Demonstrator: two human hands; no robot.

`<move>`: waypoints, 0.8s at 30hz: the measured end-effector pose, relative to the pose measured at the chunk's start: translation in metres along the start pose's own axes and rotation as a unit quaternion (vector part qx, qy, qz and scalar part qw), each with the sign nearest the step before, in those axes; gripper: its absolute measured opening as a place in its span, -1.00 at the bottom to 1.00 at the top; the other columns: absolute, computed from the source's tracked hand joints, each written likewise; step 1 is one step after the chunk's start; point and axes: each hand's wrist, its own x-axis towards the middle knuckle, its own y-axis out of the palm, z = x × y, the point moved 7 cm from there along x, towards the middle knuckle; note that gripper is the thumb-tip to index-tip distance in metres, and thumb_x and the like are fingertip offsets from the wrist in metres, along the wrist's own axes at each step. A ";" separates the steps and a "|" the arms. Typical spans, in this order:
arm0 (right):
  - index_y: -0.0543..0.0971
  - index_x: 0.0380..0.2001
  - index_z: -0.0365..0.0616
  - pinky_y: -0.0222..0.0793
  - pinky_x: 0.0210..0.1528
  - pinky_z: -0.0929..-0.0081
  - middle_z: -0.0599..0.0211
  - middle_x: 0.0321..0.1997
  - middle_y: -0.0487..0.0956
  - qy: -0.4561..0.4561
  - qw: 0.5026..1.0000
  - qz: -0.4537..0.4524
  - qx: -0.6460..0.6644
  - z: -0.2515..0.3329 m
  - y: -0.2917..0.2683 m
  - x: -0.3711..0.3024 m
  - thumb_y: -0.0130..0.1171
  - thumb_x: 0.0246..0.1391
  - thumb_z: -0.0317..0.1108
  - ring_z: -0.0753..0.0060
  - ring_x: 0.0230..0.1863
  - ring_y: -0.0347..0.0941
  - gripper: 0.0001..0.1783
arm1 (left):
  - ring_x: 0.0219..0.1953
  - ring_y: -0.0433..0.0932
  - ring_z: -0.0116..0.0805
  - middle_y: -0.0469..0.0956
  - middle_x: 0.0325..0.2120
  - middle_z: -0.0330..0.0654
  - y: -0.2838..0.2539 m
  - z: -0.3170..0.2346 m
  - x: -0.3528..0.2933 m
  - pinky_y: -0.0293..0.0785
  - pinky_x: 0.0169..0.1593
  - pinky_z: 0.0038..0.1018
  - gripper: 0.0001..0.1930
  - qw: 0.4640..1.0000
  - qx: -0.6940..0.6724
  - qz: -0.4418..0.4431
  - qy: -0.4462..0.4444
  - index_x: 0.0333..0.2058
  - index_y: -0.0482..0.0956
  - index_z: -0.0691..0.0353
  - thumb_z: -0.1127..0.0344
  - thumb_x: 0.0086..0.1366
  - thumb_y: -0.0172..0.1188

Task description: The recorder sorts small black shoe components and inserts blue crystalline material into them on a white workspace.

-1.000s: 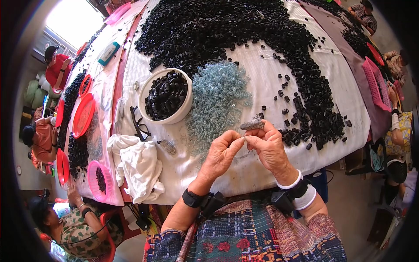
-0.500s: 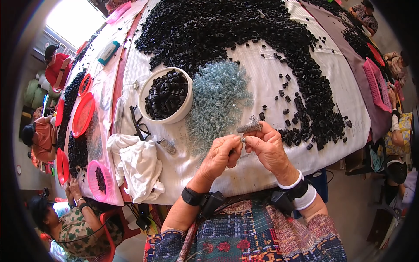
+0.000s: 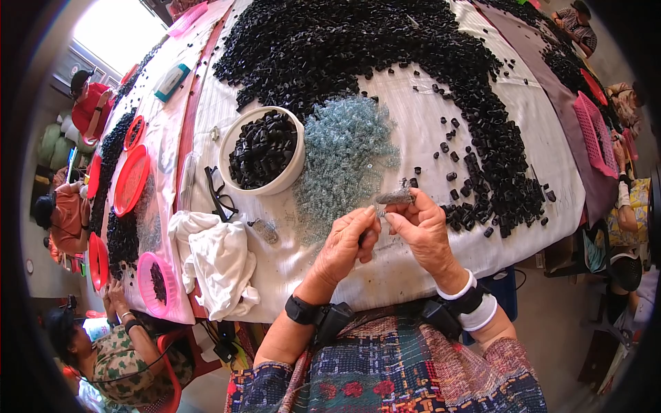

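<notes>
My right hand [image 3: 425,234] is closed over the near edge of the table, with a grey, rough-wrapped stubby object [image 3: 394,198] tucked along its forefinger. Its thumb and forefinger also pinch a tiny clear piece [image 3: 381,215]. Close beside it, my left hand [image 3: 344,242] is curled, its fingers around a small black piece [image 3: 363,237] that is mostly hidden. Just beyond both hands lies a heap of small clear bluish pieces [image 3: 348,148]. A white tub [image 3: 281,183] full of black cylindrical parts [image 3: 260,153] stands left of that heap.
Many black parts [image 3: 330,51] cover the far table and curve down its right side. Dark-framed glasses [image 3: 219,196], a white cloth [image 3: 213,258] and another grey-wrapped object [image 3: 264,231] lie left. Several people work around, with red trays [image 3: 132,180] and a pink basket [image 3: 596,134].
My left hand has drawn slightly left, away from the right one, so a small gap shows between the fingertips. My right hand has hardly moved and keeps the grey object.
</notes>
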 end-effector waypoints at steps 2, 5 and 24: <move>0.42 -0.18 -0.26 0.36 -0.41 0.74 0.39 -0.37 0.54 0.032 0.999 -0.021 -0.027 0.001 -0.005 0.002 0.12 0.00 -0.57 0.71 -0.43 0.42 -0.73 | -0.72 0.13 -0.67 0.19 -0.75 -0.45 -0.010 -0.007 -0.001 0.07 -0.66 -0.65 -0.77 0.993 0.017 -0.107 0.050 -0.49 0.44 0.20 0.18 0.24 0.13; 0.43 -0.23 -0.24 0.34 -0.44 0.75 0.41 -0.40 0.54 0.047 0.998 -0.024 -0.028 0.003 -0.007 0.002 0.13 0.00 -0.56 0.72 -0.46 0.40 -0.78 | -0.66 0.16 -0.73 0.23 -0.72 -0.48 -0.011 -0.018 -0.001 0.09 -0.61 -0.70 -0.87 0.980 0.132 -0.097 0.112 -0.37 0.51 0.20 0.32 0.15 0.25; 0.36 -0.14 -0.27 0.42 -0.35 0.60 0.26 -0.41 0.55 -0.035 0.988 -0.063 -0.135 -0.002 -0.002 -0.002 0.12 -0.06 -0.62 0.52 -0.41 0.51 -0.65 | -0.52 0.25 -0.59 0.35 -0.63 -0.28 -0.006 -0.026 0.002 0.29 -0.42 -0.59 -0.82 0.893 0.357 -0.131 0.242 -0.35 0.40 0.30 0.29 0.30 0.05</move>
